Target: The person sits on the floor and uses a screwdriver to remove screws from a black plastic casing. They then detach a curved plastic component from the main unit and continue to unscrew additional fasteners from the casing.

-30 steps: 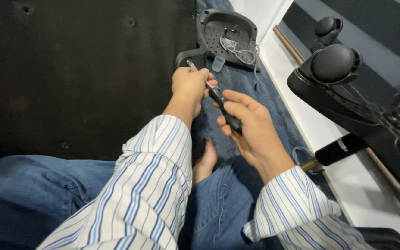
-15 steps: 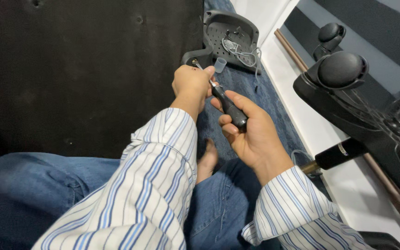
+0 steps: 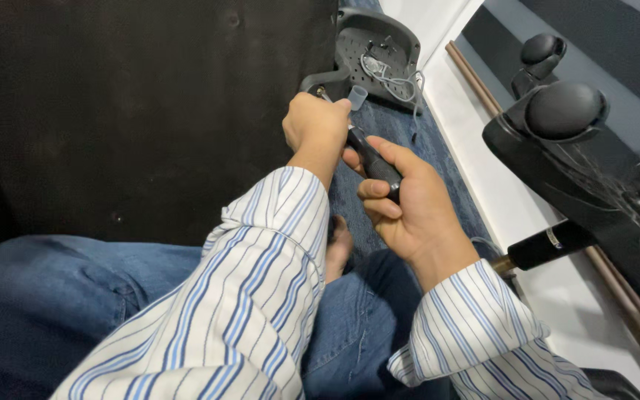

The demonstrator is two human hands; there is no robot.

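- The right hand is gripping a black screwdriver by its handle, aiming it far toward the grey plastic part.
- The left hand is closing around the shaft, steadying the tip above the blue carpet.

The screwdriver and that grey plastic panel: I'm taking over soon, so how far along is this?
Done: the grey panel lies open-side up on the blue carpet, white wiring exposed. In hand: the right hand grips the black screwdriver, and the left hand closes around its shaft near the panel's edge. Left: cannot tell which screws remain; the tip is hidden.
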